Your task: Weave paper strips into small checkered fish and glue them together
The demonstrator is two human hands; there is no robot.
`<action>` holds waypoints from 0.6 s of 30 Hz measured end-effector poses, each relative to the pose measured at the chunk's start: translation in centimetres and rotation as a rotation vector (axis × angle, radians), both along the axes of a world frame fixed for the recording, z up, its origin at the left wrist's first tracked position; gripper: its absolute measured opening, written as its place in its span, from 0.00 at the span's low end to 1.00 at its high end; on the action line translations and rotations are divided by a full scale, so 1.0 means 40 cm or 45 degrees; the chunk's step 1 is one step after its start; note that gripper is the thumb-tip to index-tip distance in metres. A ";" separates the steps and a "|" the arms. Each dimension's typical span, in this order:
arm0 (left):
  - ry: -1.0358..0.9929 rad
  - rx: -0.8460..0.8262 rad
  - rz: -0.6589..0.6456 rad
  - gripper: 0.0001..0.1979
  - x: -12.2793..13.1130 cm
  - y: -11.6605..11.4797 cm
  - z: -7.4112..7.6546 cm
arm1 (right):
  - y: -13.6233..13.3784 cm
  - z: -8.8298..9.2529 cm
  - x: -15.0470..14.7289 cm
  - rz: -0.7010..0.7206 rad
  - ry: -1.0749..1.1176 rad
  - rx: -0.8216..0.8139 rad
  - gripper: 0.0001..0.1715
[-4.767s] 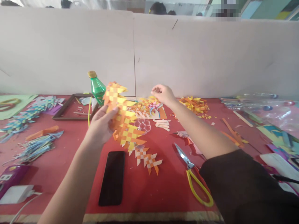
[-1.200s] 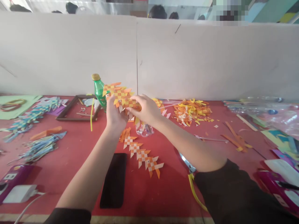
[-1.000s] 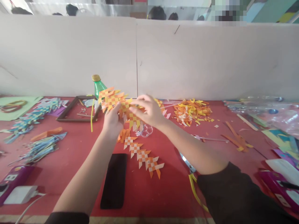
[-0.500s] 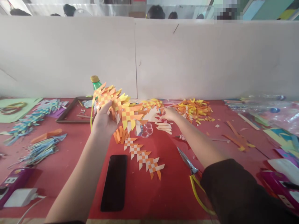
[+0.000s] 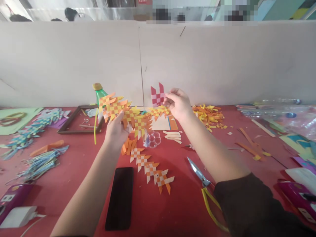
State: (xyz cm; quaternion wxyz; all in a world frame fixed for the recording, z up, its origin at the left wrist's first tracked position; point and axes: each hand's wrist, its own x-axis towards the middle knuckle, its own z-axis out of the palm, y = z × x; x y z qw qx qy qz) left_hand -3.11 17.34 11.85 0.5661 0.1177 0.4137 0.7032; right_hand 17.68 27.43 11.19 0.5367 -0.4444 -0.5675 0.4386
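My left hand [image 5: 118,131] is closed round a bunch of woven paper fish [image 5: 115,107] in orange and yellow checks, held above the table. Between the thumb and fingers of my right hand [image 5: 178,102] a pink and red checked woven paper fish [image 5: 158,96] is pinched, raised in front of the white partition. Below my hands, a row of orange and white paper fish [image 5: 150,169] lies overlapping on the red table. More yellow and orange woven fish [image 5: 159,112] rest behind, partly covered. Beside them sit a clear flower-shaped dish [image 5: 154,139] and several pale paper strips [image 5: 172,136].
A black phone [image 5: 119,199] lies in front, and scissors [image 5: 203,179] with yellow handles are near my right forearm. Orange and yellow scraps [image 5: 208,115] are heaped at the back. A green bottle [image 5: 100,93] stands behind my left hand, near a brown frame [image 5: 71,120].
My right hand has risen from the tabletop with the pink and red fish in its fingers. My left hand, still holding the orange and yellow bunch, has shifted slightly right.
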 end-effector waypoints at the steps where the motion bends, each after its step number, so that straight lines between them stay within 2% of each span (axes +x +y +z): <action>1: -0.002 0.011 -0.007 0.07 0.007 0.006 -0.002 | -0.021 0.020 -0.028 0.048 0.056 0.003 0.06; 4: 0.002 0.079 -0.042 0.08 0.036 0.017 -0.002 | -0.088 0.048 -0.118 0.192 0.123 -0.035 0.10; 7: 0.056 0.172 -0.062 0.10 0.064 0.019 0.002 | -0.137 0.042 -0.188 0.276 0.099 -0.073 0.11; 9: 0.114 0.211 -0.028 0.10 0.072 0.015 0.001 | -0.143 0.034 -0.207 0.326 0.035 -0.079 0.10; 12: 0.181 0.216 0.021 0.08 0.059 0.008 -0.005 | -0.098 0.022 -0.184 0.308 -0.106 -0.074 0.08; 14: 0.200 0.201 0.047 0.07 0.041 0.003 -0.008 | -0.039 0.001 -0.147 0.185 -0.225 -0.087 0.12; 16: 0.202 0.186 0.091 0.07 0.023 0.000 -0.008 | 0.026 -0.037 -0.109 0.053 -0.373 -0.119 0.17; 18: 0.195 0.170 0.138 0.06 0.011 -0.003 -0.006 | 0.080 -0.089 -0.083 0.021 -0.548 -0.163 0.21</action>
